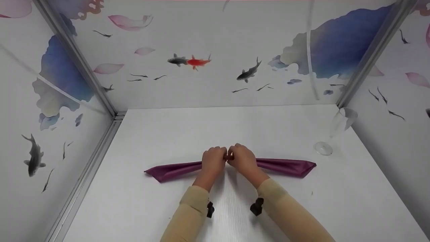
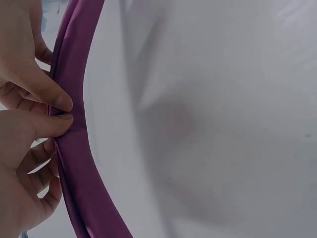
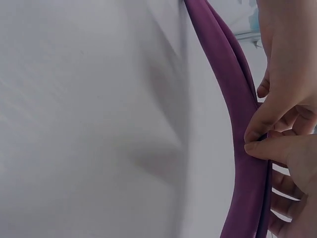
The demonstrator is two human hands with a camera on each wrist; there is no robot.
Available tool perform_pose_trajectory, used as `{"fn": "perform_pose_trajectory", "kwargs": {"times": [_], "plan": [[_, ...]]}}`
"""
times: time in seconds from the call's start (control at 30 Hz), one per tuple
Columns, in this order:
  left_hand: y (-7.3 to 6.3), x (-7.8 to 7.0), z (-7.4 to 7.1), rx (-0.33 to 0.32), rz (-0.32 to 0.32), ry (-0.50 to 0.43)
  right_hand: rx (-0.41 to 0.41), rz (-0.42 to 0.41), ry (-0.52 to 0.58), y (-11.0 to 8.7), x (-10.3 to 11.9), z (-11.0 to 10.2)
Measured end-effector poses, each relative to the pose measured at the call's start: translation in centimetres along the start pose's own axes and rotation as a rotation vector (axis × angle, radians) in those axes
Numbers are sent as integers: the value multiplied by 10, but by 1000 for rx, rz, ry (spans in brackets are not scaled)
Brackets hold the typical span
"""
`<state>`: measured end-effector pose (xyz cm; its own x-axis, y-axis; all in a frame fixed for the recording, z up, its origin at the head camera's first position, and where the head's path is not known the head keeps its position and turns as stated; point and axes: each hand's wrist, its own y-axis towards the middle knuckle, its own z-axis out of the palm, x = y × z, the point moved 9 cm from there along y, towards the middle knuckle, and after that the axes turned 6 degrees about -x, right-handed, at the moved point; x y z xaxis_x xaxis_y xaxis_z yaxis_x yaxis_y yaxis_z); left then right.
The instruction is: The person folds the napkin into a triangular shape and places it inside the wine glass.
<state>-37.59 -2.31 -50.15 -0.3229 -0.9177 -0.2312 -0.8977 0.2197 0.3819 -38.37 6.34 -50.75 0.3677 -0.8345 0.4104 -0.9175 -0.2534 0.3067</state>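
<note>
A purple cloth (image 1: 285,165), folded lengthwise into a long narrow strip, stretches from left to right over the white table. Near its middle, my left hand (image 1: 213,163) pinches the strip between thumb and fingers. My right hand (image 1: 243,159) pinches it just beside the left, and the two thumb tips almost meet on the purple strip (image 2: 81,89) in the left wrist view. Both ends of the cloth flare into pointed, angled tips. From the right wrist view, the folded layers of the cloth (image 3: 242,183) show as a lengthwise crease along one edge.
A clear stemmed glass (image 1: 323,148) stands at the right of the white table (image 1: 168,134), near its edge. White panels (image 1: 215,30) printed with fish and petals enclose the back and both sides. Metal rails (image 1: 84,181) run along the left side.
</note>
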Motion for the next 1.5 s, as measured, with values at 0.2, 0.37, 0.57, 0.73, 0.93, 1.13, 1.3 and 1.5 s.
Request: {"fn": "perform_pose_trajectory", "kwargs": {"times": [0.2, 0.37, 0.57, 0.73, 0.93, 1.13, 1.3, 1.5], "plan": [[5, -3, -15, -47, 3, -27, -92, -77, -124, 2, 11, -16], [9, -5, -29, -104, -16, -87, -215, -181, -212, 6, 25, -35], [16, -10, -50, -205, -25, -102, -426, -257, -197, 7, 36, -65], [18, -16, -61, -254, -20, -69, -506, -274, -167, 6, 44, -81], [24, -22, -81, -312, 0, -57, -524, -281, -105, 7, 51, -98], [29, -26, -106, -336, 24, -75, -522, -319, -67, 7, 60, -113], [33, -26, -124, -344, 1, -112, -544, -369, -63, 5, 69, -125], [37, -26, -140, -357, -8, -184, -570, -418, -87, 1, 79, -136]]}}
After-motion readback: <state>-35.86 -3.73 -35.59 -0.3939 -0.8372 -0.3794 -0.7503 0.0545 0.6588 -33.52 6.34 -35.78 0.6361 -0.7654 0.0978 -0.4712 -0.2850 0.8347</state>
